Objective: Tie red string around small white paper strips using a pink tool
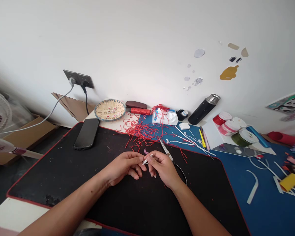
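Note:
Over the middle of the black mat [123,209], my left hand [127,165] and my right hand [162,167] meet at their fingertips. Between them is a small white piece of cord [146,161], looped or folded, pinched by thumb and forefinger on both sides. Its exact shape is partly covered by the fingers. A small purple curved piece [146,151] shows just beyond the fingertips; I cannot tell whether it is attached to the cord. Scissors [166,150] lie right behind my right hand, their handles partly hidden by it.
Cut red cords [144,131] lie scattered beyond my hands. A phone [87,133] rests at the mat's left. Behind are a woven basket [110,110], a red thread spool [140,111], a black flask [204,109] and a box of ribbon rolls [248,150]. White strips [253,188] lie right.

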`<state>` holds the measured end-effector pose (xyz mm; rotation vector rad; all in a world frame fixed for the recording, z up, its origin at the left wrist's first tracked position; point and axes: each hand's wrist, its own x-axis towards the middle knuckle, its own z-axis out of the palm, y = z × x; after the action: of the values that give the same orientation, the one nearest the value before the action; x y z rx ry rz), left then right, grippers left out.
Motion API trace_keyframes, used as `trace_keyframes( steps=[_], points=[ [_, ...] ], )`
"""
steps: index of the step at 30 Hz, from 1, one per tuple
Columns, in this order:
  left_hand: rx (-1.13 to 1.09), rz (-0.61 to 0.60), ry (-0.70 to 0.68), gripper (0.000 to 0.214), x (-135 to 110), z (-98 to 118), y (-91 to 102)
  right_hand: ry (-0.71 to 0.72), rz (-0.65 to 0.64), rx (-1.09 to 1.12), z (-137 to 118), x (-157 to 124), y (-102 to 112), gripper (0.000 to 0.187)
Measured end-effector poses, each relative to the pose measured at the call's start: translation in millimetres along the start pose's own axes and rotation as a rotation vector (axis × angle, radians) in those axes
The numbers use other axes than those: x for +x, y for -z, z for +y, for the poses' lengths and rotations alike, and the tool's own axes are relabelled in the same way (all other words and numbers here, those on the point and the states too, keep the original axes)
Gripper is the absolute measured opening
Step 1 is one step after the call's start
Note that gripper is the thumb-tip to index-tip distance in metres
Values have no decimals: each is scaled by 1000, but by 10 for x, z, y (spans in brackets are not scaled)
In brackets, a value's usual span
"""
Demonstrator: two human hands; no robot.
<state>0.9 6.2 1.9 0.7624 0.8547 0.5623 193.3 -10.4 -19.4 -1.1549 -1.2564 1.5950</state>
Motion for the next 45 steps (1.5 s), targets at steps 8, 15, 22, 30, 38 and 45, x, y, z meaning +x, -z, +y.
trace_keyframes(
  steps=[8, 15, 22, 30, 38, 45],
  points=[
    [38, 37, -78, 45, 29, -53, 10, -14, 3, -20, -11, -6, -26, 39],
    [156, 87, -183, 37, 58, -76, 8, -19, -3, 1, 11, 0, -26, 37],
    [191, 111, -241, 33, 68, -90, -12, -22, 11, 23, 35, 7, -19, 37],
    [151, 126, -265, 36, 81, -93, -11, -22, 12, 30, 24, 6, -28, 37],
    [193, 171, -377, 32, 60, -100, -37, -10, 7, 43, 29, 11, -31, 37],
    [212, 183, -403, 28, 55, -98, -14, 7, 20, 38, 35, 11, -29, 37]
  ],
)
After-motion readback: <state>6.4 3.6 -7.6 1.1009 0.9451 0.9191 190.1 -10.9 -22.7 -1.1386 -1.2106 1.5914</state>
